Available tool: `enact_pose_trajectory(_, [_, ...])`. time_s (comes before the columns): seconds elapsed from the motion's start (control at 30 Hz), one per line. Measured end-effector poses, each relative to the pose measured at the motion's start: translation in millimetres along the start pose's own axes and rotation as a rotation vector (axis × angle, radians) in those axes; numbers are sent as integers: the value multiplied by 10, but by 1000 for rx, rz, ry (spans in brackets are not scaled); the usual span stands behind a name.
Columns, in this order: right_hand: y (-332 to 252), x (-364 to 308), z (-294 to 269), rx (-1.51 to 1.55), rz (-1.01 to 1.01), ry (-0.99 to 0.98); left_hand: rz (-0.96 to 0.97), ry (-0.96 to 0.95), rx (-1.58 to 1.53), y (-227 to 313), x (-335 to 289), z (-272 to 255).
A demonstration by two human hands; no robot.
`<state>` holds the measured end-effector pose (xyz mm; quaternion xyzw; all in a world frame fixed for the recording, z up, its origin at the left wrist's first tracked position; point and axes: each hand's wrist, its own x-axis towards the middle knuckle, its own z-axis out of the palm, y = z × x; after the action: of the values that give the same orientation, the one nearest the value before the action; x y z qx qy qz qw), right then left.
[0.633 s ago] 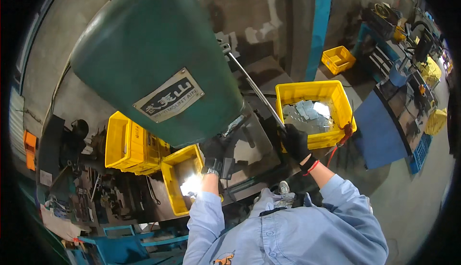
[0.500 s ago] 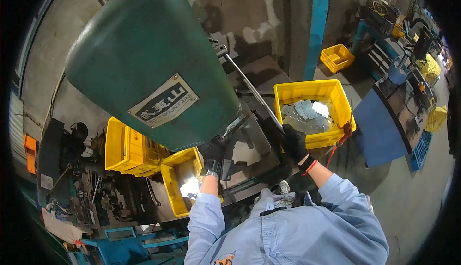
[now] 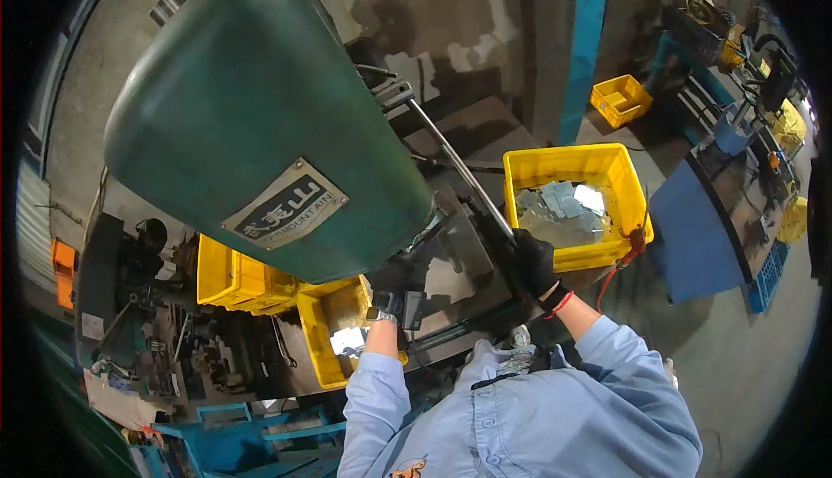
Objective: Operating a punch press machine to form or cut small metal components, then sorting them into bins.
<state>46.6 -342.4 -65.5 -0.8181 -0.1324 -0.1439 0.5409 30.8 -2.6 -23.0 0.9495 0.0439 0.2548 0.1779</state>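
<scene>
A large green machine head, like that of a drill press, fills the upper left and middle. From its right side a long metal lever slants down toward me. My right hand, in a black glove, is closed around the lever's lower end. My left hand, also black-gloved, reaches in below the machine head. Its fingers are hidden in shadow there, so what they hold cannot be made out. Beside that wrist is a dark block on the machine's metal table.
Right of the lever stands a yellow bin with flat metal plates. Another yellow bin by my left forearm holds shiny plates. Stacked yellow crates and tools stand farther left. A blue-sided workbench is at the right.
The whole view has shifted slightly, with the machine head a little farther left. My right hand keeps its hold on the lever, and my left stays under the head.
</scene>
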Motion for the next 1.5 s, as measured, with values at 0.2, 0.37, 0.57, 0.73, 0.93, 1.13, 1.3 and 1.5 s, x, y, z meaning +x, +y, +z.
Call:
enact_pose_trajectory(0.2, [372,-10,130,150,169,-4,-34,-107,-83,393,61,-166])
enact_pose_trajectory(0.37, [185,108,296,45,-67,142,176,178,-3,-119,-1,66])
enact_pose_trajectory(0.57, [194,120,180,52,-58,122,-17,102,-76,-23,7,173])
enact_pose_trajectory(0.73, [171,113,150,-10,-80,134,-202,-174,-13,182,21,-62])
enact_pose_trajectory(0.93, [-338,93,-123,50,-56,70,-283,37,-269,200,-15,51])
enact_pose_trajectory(1.13, [-313,-10,-195,166,34,74,48,99,281,-83,-101,201])
enact_pose_trajectory(1.3, [-577,3,-338,27,-5,33,24,135,254,-174,-80,243])
enact_pose_trajectory(1.5, [-724,-2,-436,-35,0,23,91,229,227,-169,-41,218])
